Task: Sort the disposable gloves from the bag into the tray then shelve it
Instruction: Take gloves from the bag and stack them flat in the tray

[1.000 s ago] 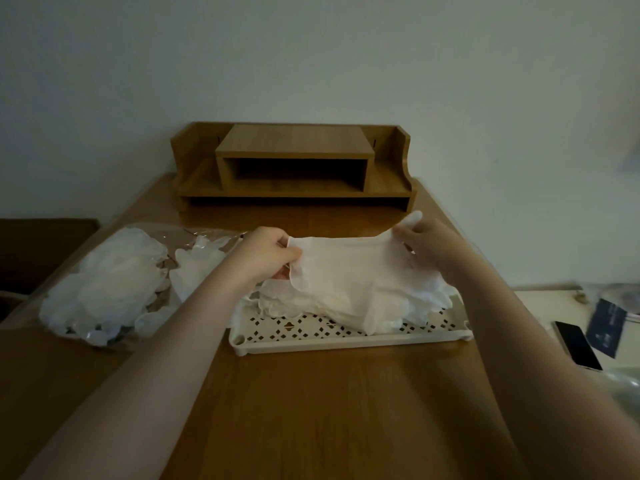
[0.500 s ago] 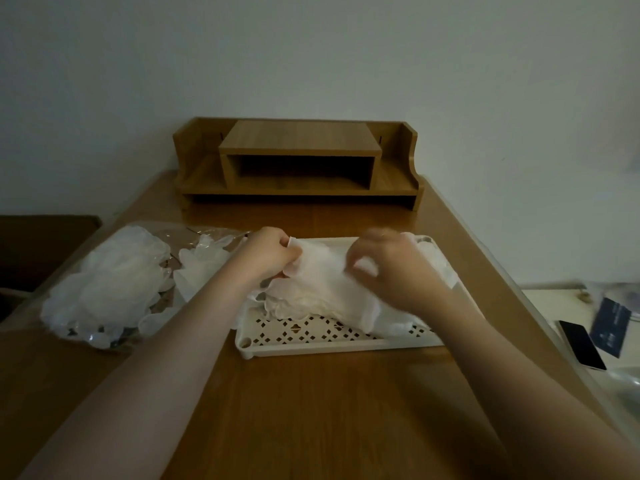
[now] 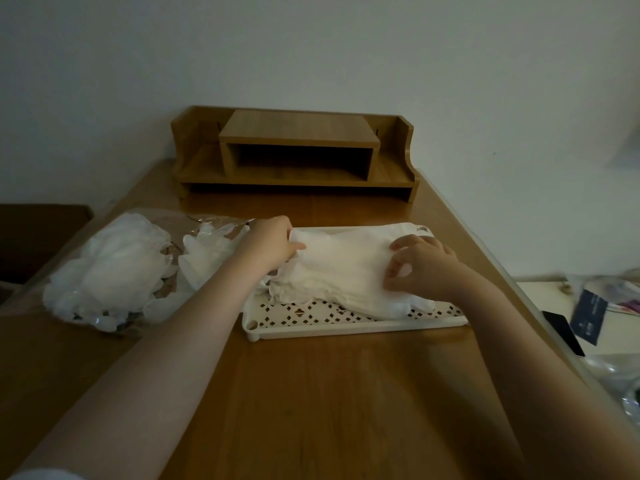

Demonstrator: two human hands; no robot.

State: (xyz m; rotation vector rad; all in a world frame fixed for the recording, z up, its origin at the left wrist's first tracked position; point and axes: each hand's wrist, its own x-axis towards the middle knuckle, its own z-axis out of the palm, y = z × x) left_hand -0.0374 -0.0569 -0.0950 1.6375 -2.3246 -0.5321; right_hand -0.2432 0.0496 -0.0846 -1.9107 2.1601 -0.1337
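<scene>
— Since a moment ago the right hand (image 3: 424,266) has slid from the middle of the glove pile (image 3: 346,268) toward its right side; the top glove now lies flatter.

— And the grips?

— Right fingers curl down onto the gloves, pressing; left hand (image 3: 272,245) pinches the pile's left edge; the pile sits in the white perforated tray (image 3: 346,323) on the wooden table (image 3: 329,393).

— The bag (image 3: 114,271)?

— Left of the tray, gloves inside; the wooden shelf (image 3: 298,154) stands behind.
</scene>
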